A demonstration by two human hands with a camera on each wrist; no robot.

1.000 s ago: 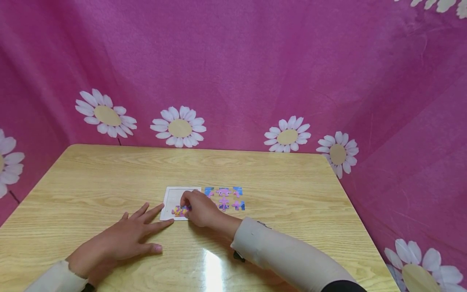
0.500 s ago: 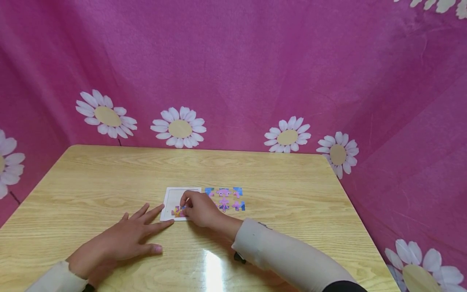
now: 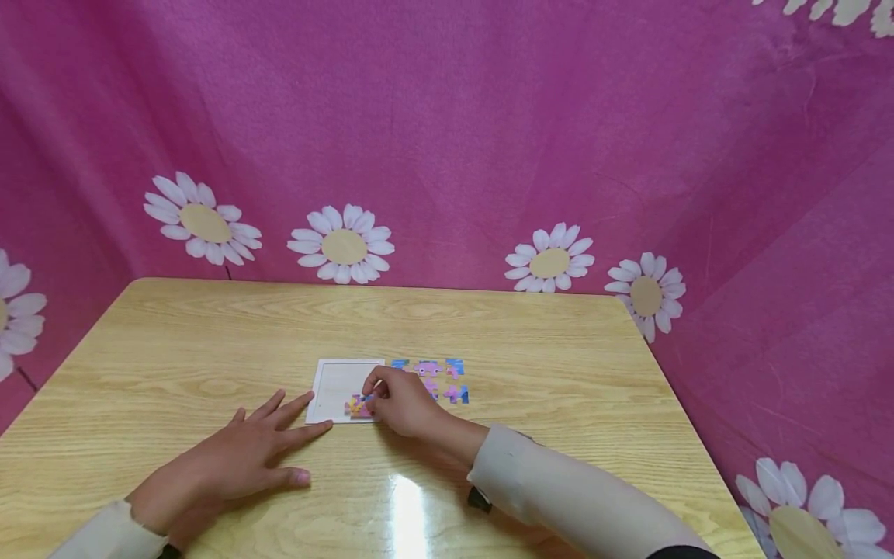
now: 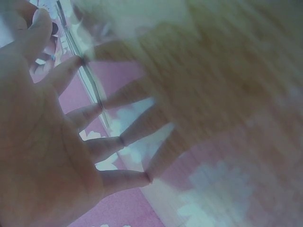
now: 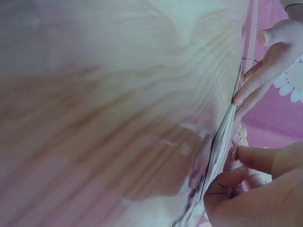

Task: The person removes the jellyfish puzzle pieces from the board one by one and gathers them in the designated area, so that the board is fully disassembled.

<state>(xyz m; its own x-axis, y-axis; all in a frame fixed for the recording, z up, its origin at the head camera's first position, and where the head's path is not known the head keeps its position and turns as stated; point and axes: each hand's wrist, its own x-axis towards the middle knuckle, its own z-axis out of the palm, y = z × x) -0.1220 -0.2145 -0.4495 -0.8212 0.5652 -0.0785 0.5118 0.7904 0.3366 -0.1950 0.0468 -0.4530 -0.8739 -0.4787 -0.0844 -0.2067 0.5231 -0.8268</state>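
Note:
A white puzzle tray lies flat on the wooden table. Over its near right part, my right hand pinches a yellow and pink jigsaw piece between thumb and fingers. The fingers partly cover the piece, and whether it is one piece or two joined I cannot tell. My left hand is spread on the table, with fingertips touching the tray's left and near edges. In the left wrist view the left hand shows straight, splayed fingers. The right wrist view has the right hand low beside the tray's edge.
To the right of the tray lie several loose jigsaw pieces in pink and blue, some partly behind the right hand. The wooden table reaches back to a pink curtain with daisies. A bright reflection shines on the tabletop near the front.
My right hand has slid a little to the right across the tray, and the pinched piece has moved with it toward the near right corner. The left hand stays in place.

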